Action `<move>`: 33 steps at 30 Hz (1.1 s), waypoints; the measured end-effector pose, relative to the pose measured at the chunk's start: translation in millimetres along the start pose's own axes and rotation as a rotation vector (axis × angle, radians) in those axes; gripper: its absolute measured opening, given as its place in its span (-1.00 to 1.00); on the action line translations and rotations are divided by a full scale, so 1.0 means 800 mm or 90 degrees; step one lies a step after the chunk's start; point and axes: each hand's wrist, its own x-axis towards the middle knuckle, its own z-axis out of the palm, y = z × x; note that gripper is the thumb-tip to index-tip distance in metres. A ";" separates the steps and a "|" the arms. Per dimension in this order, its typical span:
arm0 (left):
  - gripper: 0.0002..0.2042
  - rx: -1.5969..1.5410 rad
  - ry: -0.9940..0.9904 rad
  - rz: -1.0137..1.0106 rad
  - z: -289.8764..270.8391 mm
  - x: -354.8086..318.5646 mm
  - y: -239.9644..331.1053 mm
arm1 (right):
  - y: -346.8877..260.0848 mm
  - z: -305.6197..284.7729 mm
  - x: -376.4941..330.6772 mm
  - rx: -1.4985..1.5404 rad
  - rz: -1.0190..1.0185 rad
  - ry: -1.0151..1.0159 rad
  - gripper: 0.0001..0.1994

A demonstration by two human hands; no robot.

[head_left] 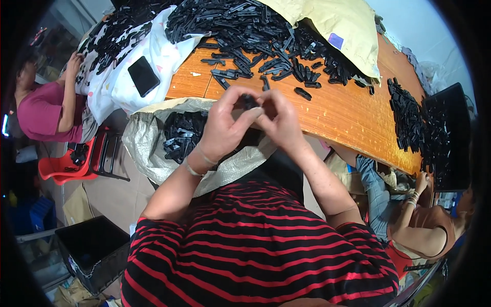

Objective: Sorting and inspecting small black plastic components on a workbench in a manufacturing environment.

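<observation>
A phone (143,76) lay on a white cloth (115,88). Right of it, a sack (137,135) gaped, black parts inside. The left hand (224,125) and right hand (284,120) curled together, pinching a dark part (249,101) between them, before the table (353,130).

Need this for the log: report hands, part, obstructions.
Left hand and right hand together, closed round black part. Part mostly hidden. Open sack nearby; nothing seen blocking either hand.
</observation>
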 end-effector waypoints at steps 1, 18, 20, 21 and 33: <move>-0.87 -0.001 -0.004 -0.001 -0.008 -0.006 0.003 | -0.007 0.006 -0.005 0.032 0.032 -0.029 -0.74; -0.85 0.545 -0.190 0.285 -0.005 0.079 -0.048 | 0.073 -0.104 0.036 -0.475 0.012 0.003 -0.85; -0.86 0.648 -0.308 0.390 0.011 0.105 -0.072 | 0.084 -0.109 0.044 -0.570 0.021 -0.139 -0.79; -0.86 0.651 -0.308 0.390 0.013 0.113 -0.079 | 0.086 -0.110 0.047 -0.569 0.020 -0.138 -0.79; -0.93 0.732 -0.410 0.364 0.003 0.121 -0.083 | 0.060 -0.103 0.021 -0.111 0.235 -0.060 -0.75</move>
